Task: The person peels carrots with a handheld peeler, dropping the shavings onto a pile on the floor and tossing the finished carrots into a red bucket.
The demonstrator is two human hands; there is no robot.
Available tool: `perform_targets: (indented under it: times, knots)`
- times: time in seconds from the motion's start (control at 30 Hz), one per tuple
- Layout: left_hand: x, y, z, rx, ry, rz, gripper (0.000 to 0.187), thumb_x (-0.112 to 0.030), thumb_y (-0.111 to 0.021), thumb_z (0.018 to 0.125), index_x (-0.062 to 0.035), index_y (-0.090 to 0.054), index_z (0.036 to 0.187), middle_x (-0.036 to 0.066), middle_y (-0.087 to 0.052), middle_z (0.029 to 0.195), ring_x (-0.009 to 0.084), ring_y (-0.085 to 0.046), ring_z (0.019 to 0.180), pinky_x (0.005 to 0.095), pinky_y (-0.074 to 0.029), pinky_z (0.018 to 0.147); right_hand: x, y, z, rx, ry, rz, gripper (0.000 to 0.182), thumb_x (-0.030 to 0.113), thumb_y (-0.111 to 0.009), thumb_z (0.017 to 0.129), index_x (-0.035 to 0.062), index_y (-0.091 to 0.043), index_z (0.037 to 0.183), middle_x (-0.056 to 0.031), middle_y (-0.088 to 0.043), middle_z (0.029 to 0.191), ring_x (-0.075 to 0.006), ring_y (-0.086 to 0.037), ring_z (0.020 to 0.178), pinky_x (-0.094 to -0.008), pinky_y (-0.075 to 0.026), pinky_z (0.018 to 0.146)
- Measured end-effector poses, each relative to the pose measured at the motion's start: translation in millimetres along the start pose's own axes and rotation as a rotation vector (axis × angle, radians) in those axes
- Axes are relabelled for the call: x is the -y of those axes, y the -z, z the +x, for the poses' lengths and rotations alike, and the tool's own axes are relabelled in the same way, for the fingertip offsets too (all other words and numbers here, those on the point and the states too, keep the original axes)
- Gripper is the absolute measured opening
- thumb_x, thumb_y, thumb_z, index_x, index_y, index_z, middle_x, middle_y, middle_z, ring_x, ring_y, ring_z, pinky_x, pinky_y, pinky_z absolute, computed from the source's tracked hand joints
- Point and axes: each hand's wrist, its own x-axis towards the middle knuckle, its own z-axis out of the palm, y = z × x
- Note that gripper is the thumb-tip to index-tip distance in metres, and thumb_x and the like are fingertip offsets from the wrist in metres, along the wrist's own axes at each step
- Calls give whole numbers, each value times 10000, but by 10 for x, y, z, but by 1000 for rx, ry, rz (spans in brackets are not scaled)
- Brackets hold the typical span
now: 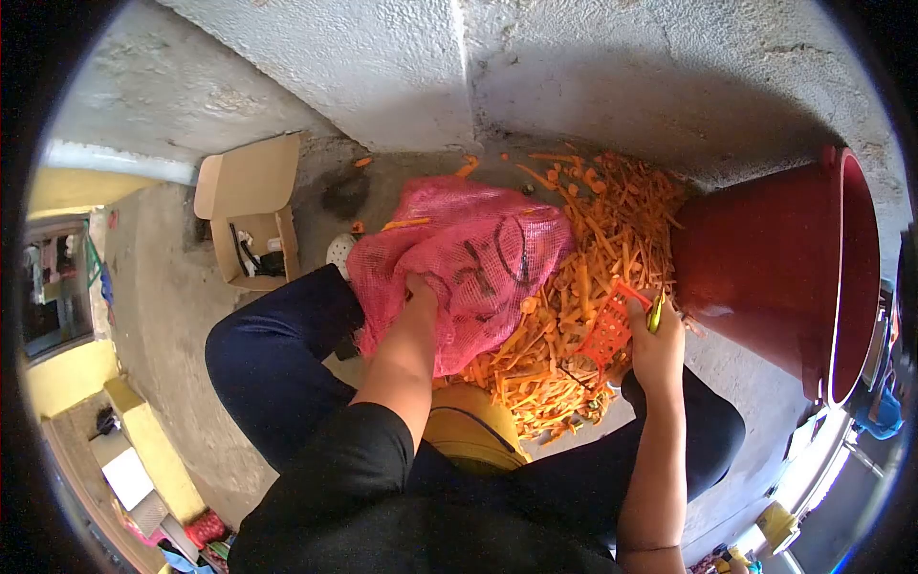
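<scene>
My left hand [421, 290] reaches into a pink mesh sack [497, 273] with dark marks on it; the mesh hides its fingers. In my right hand [660, 349] is a small yellow-green peeler [656, 312], its working end hard to make out. An orange perforated plastic piece [606, 328], like a small basket, sits right beside that hand and seems to touch it. Orange carrot peelings [626, 220] lie in a heap around the sack and under the right hand. Between my legs stands a yellow bucket [469, 428], partly covered by the sack.
A large dark red tub [765, 263] lies tipped on its side at the right. An opened cardboard box [251, 244] with dark items inside rests on the floor at the left. A concrete wall [612, 77] rises close behind the heap.
</scene>
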Motion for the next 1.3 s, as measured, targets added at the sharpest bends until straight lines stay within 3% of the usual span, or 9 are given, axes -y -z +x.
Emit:
perform_targets:
  times: [0.23,0.4,0.53,0.93,1.1,1.3]
  knots:
    - [477,95,-71,-383,-102,143,194,-271,-436,784,-92,-510,803,62,-481,658,171,-424,544,335,-341,539,11,-3,38,62,-93,-15,261,225,-518,833,-23,-455,783,-159,-459,581,-204,-386,520,-335,-369,515]
    - [630,198,-105,-474,-100,223,184,-262,-441,779,-92,-509,779,58,-471,628,165,-409,512,326,-328,510,20,-36,15,38,-13,-15,256,222,-522,832,-28,-469,820,-164,-471,592,-206,-391,521,-333,-372,517]
    - [556,151,-51,-378,-75,263,177,-256,-445,776,-91,-508,759,54,-463,603,160,-398,486,319,-318,487,8,-13,7,26,-53,2,253,217,-524,831,-31,-473,828,-163,-481,597,-207,-406,524,-332,-374,520]
    - [-450,382,247,21,-152,462,167,-236,-457,766,-90,-506,699,43,-438,530,146,-363,410,298,-288,417,23,16,-17,42,-58,-40,213,193,-533,821,-16,-498,814,-136,-476,570,-182,-401,504,-311,-354,496]
    - [-352,452,122,137,-89,642,168,-227,-462,762,-90,-505,675,38,-428,499,140,-349,378,289,-275,388,10,21,-14,25,6,-43,216,199,-532,817,-11,-516,862,-168,-523,615,-255,-497,551,-344,-392,536]
    - [-232,647,-387,503,124,970,173,-217,-468,757,-90,-504,645,33,-416,462,133,-331,340,279,-260,354,93,98,-69,38,67,-76,267,249,-507,825,-3,-511,913,-223,-556,713,-373,-548,684,-392,-411,589]
